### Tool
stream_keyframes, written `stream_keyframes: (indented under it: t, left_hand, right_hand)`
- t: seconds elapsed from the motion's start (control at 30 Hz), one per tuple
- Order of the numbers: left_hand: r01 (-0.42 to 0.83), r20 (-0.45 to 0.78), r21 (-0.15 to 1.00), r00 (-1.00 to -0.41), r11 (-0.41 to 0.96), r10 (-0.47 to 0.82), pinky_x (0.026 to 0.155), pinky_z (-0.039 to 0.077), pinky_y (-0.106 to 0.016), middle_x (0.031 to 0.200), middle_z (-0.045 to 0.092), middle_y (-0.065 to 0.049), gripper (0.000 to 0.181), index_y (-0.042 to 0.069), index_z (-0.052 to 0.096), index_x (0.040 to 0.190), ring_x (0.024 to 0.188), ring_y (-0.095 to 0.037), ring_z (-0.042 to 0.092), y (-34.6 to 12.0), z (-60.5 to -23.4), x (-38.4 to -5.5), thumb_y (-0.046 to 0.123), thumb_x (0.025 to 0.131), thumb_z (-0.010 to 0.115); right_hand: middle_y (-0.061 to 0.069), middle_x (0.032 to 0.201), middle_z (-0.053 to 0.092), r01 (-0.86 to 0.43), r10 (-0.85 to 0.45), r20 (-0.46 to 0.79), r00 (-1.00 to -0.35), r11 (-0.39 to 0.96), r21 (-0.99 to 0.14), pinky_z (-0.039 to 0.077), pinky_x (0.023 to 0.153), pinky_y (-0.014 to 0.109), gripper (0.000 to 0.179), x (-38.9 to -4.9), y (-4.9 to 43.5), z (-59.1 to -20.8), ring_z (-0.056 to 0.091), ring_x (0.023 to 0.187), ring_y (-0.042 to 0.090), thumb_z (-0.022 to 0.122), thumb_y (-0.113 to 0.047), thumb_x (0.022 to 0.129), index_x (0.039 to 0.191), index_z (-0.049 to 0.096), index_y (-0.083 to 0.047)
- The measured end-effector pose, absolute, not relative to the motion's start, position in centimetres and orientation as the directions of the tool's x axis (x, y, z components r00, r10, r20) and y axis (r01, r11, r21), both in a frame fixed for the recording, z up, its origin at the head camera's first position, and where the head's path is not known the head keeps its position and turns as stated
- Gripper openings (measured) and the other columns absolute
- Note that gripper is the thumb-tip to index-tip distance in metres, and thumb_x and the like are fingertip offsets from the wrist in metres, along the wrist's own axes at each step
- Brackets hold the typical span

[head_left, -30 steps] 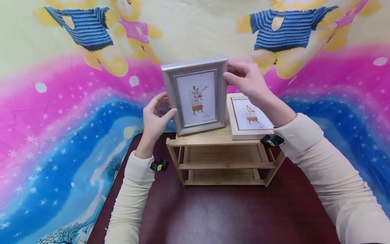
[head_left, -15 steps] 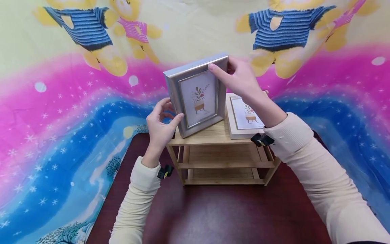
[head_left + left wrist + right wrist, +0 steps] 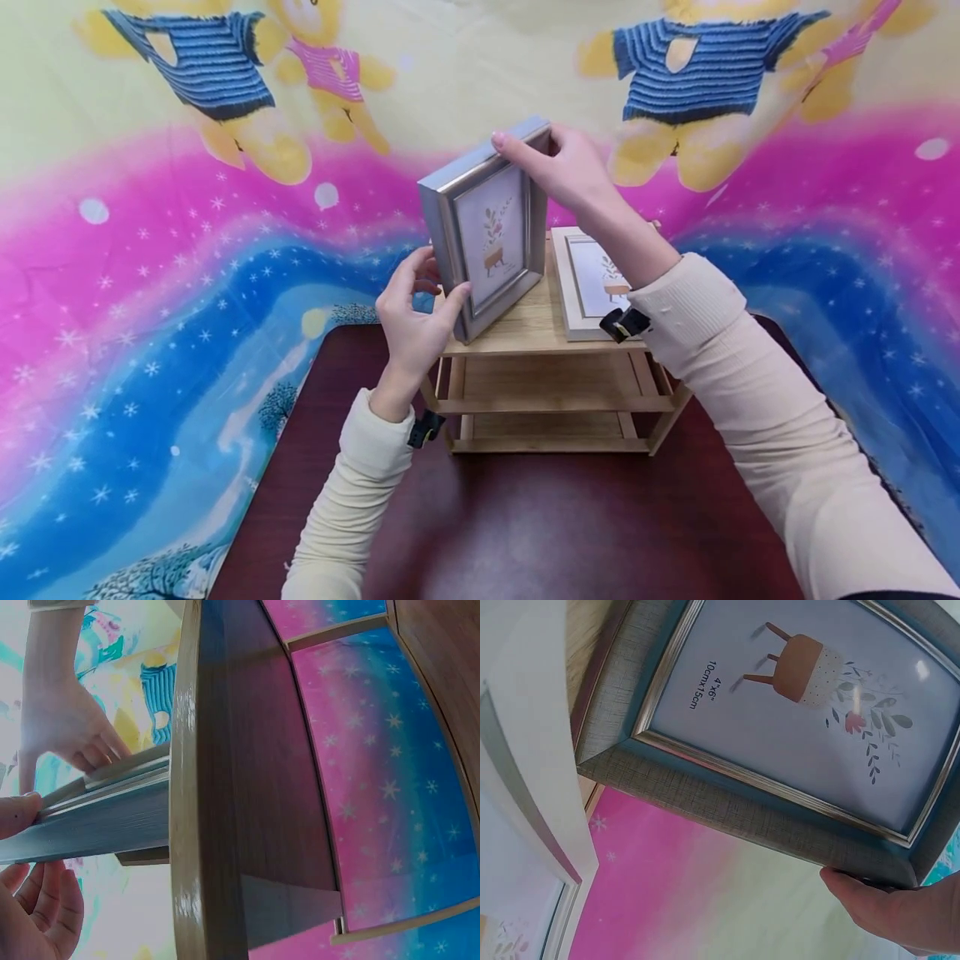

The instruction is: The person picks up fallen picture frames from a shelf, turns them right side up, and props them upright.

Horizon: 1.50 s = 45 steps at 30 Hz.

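Observation:
A grey picture frame [image 3: 495,233] with a potted-plant print stands upright on the left part of a wooden rack's top shelf [image 3: 517,325], turned at an angle. My left hand [image 3: 420,312] grips its lower left edge, thumb on the front and fingers behind. With my right hand [image 3: 562,171] I hold the top right corner, thumb over the upper edge. In the right wrist view the grey picture frame [image 3: 780,799] fills much of the picture, with my right hand [image 3: 892,911] at its corner. The left wrist view shows the left hand [image 3: 45,907] pinching the frame's side [image 3: 97,825].
A cream picture frame [image 3: 562,287] with a similar print lies on the shelf's right side, partly behind my right forearm. Lower shelves [image 3: 555,383] sit beneath. The rack stands on a dark red table [image 3: 555,525]; a printed bear cloth [image 3: 480,75] hangs behind.
The grey frame has swung round so its left side comes nearer and its front faces more to the right. My right hand has shifted left onto the top edge; my left moved right with it.

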<state>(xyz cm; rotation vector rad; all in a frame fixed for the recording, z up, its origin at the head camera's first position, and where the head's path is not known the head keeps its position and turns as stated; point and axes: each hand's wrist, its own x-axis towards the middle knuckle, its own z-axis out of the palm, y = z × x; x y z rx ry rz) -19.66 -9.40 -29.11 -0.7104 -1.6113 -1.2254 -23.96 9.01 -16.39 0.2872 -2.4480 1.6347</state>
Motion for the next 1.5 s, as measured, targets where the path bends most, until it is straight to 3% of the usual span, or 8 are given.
stream_keyframes:
  t: [0.4,0.57,0.77,1.0,1.17,1.27,1.4,1.5]
  left_hand:
    - [0.863,0.959,0.285,-0.255,0.416,-0.128,0.059,0.045,-0.032,0.080,0.060,-0.018,0.043,-0.010,0.058,0.104,0.065,-0.025,0.054,-8.0,-29.5,-19.7,-0.004,0.065,0.075]
    - [0.859,0.960,0.281,-0.249,0.428,-0.130,0.059,0.045,-0.032,0.078,0.058,-0.018,0.044,-0.010,0.058,0.105,0.066,-0.024,0.053,-7.4,-29.7,-19.7,-0.005,0.064,0.075]
    - [0.852,0.956,0.292,-0.261,0.435,-0.131,0.058,0.045,-0.033,0.080,0.058,-0.018,0.045,-0.009,0.058,0.105,0.068,-0.024,0.053,-6.7,-29.8,-19.6,-0.004,0.064,0.076]
    - [0.868,0.948,0.303,-0.317,0.394,-0.031,0.060,0.046,-0.034,0.088,0.058,-0.017,0.045,-0.006,0.055,0.111,0.076,-0.024,0.054,-6.8,-29.7,-19.7,0.001,0.069,0.073]
    - [0.881,0.909,0.366,-0.407,0.299,0.088,0.060,0.048,-0.036,0.092,0.060,-0.018,0.038,-0.007,0.057,0.112,0.081,-0.024,0.055,-7.9,-29.6,-19.9,0.008,0.078,0.063]
    - [0.868,0.864,0.434,-0.477,0.240,0.164,0.059,0.048,-0.040,0.094,0.061,-0.020,0.036,-0.009,0.058,0.111,0.082,-0.026,0.054,-8.4,-29.3,-19.7,0.003,0.077,0.062]
    - [0.849,0.820,0.493,-0.526,0.189,0.225,0.058,0.047,-0.048,0.093,0.060,-0.026,0.033,-0.015,0.057,0.107,0.080,-0.031,0.052,-8.5,-28.3,-18.7,-0.010,0.075,0.063]
    - [0.844,0.815,0.506,-0.536,0.179,0.221,0.058,0.047,-0.049,0.089,0.058,-0.028,0.030,-0.017,0.057,0.103,0.078,-0.033,0.051,-8.5,-28.0,-18.2,-0.014,0.074,0.062]
  right_hand:
    - [0.004,0.099,0.055,-0.238,-0.128,0.212,-0.969,0.239,-0.942,0.033,0.095,0.027,0.033,-25.1,8.7,-15.9,0.046,0.100,0.014,0.065,-0.035,0.081,0.100,0.058,-0.009]
    - [0.004,0.092,0.056,-0.228,-0.179,0.207,-0.962,0.110,-0.967,0.038,0.093,0.026,0.024,-25.8,8.6,-16.0,0.050,0.091,0.014,0.062,-0.023,0.082,0.096,0.058,-0.004]
    - [0.005,0.091,0.053,-0.206,-0.221,0.187,-0.957,0.067,-0.976,0.037,0.094,0.027,0.021,-26.6,8.6,-16.2,0.050,0.088,0.015,0.057,-0.020,0.083,0.095,0.057,-0.002]
    - [0.007,0.094,0.051,-0.211,-0.294,0.188,-0.937,0.048,-0.976,0.035,0.097,0.030,0.021,-27.6,9.0,-16.5,0.049,0.092,0.017,0.054,-0.019,0.085,0.097,0.053,-0.002]
    - [0.009,0.099,0.048,-0.204,-0.344,0.186,-0.920,0.016,-0.979,0.036,0.096,0.030,0.024,-28.0,9.3,-16.7,0.047,0.096,0.019,0.051,-0.018,0.086,0.101,0.050,0.001]
    - [0.009,0.102,0.047,-0.204,-0.360,0.184,-0.915,0.018,-0.979,0.035,0.097,0.030,0.028,-28.2,9.4,-16.8,0.046,0.100,0.019,0.051,-0.019,0.086,0.105,0.049,0.001]
    - [0.012,0.106,0.047,-0.254,-0.370,0.227,-0.901,0.026,-0.967,0.034,0.099,0.030,0.034,-28.2,9.4,-17.0,0.045,0.103,0.020,0.049,-0.019,0.088,0.113,0.046,0.004]
    - [0.015,0.121,0.045,-0.328,-0.336,0.294,-0.895,0.048,-0.943,0.032,0.101,0.029,0.048,-28.0,9.2,-17.4,0.044,0.111,0.019,0.049,-0.020,0.089,0.131,0.038,0.001]
